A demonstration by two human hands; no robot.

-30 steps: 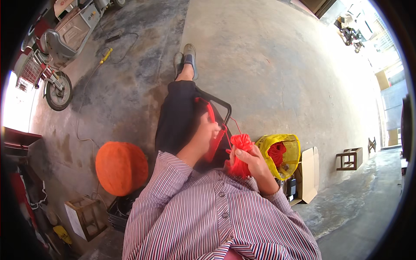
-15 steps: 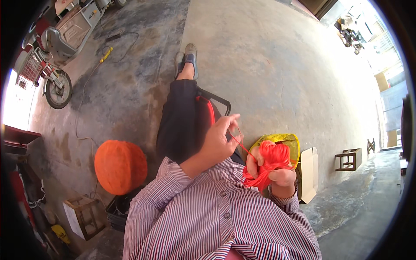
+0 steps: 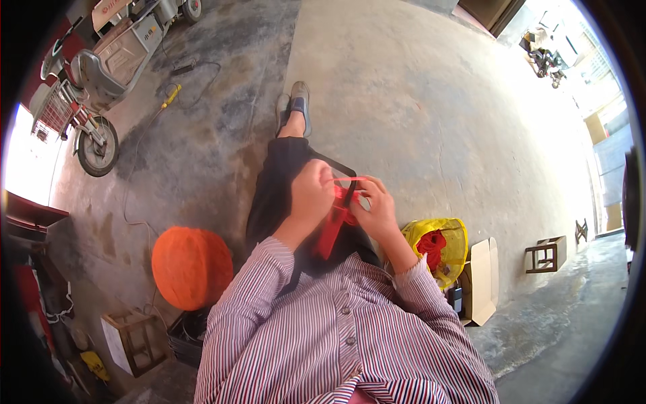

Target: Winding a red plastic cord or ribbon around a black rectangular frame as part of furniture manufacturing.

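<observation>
The person sits with a flat black rectangular frame (image 3: pixel 334 176) propped across the lap. Both hands work at the frame's upper edge: the left hand (image 3: pixel 311 193) pinches a bunch of bright red-orange cord (image 3: pixel 334 225), and the right hand (image 3: pixel 377 210) closes its grip on the same cord just beside it. The cord seems to be only partly fitted, since a loose length hangs below the frame, though the knotting itself is too small to read. Right of the frame, 1 yellow plastic bag (image 3: pixel 452 244) holds more red material; left of it sits 1 big orange ball of twine (image 3: pixel 191 266).
</observation>
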